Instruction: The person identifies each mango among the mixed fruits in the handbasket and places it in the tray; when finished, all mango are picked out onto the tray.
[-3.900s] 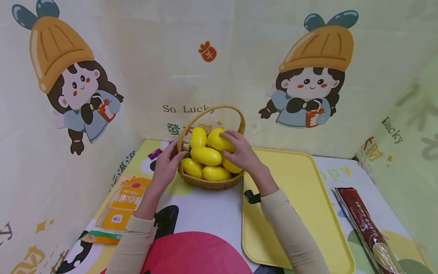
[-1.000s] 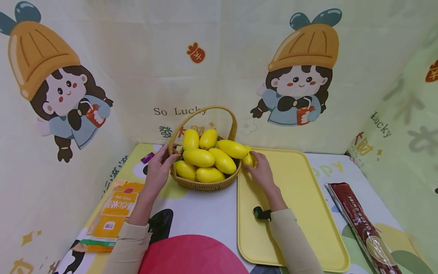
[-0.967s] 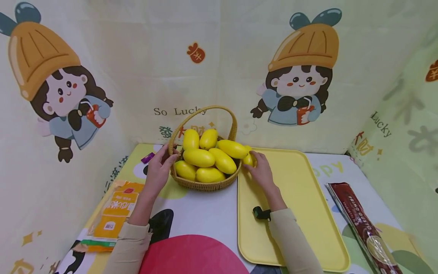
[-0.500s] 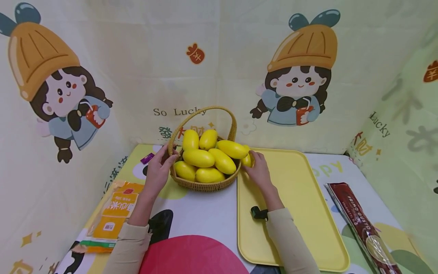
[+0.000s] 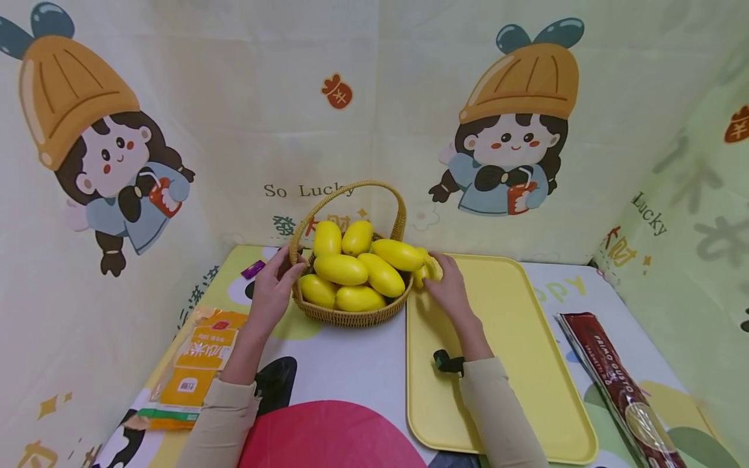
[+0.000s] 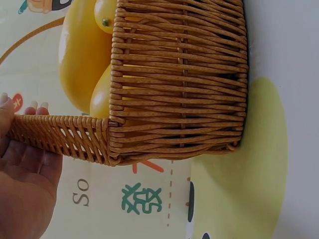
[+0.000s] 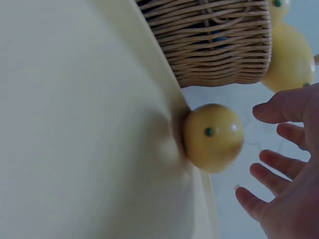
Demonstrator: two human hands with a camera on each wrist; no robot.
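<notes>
A wicker basket (image 5: 357, 318) heaped with yellow mangoes (image 5: 341, 269) stands at the back middle of the table. My left hand (image 5: 274, 281) holds the foot of its arched handle (image 6: 60, 133), thumb on one side and fingers on the other. One mango (image 7: 213, 138) lies outside the basket, at the rim of the yellow tray (image 5: 497, 364). My right hand (image 5: 447, 286) is beside that mango with its fingers spread. In the right wrist view, a gap shows between the fingertips and the mango.
An orange food packet (image 5: 196, 370) lies at the left, with a small purple wrapper (image 5: 253, 269) behind it. A dark red spaghetti packet (image 5: 620, 390) lies right of the tray. A printed cloth wall (image 5: 386, 143) rises close behind the basket.
Earlier my right hand was on a mango inside the basket; then it held one at the tray's edge. Now its fingers are off that mango. My left hand stays on the handle.
</notes>
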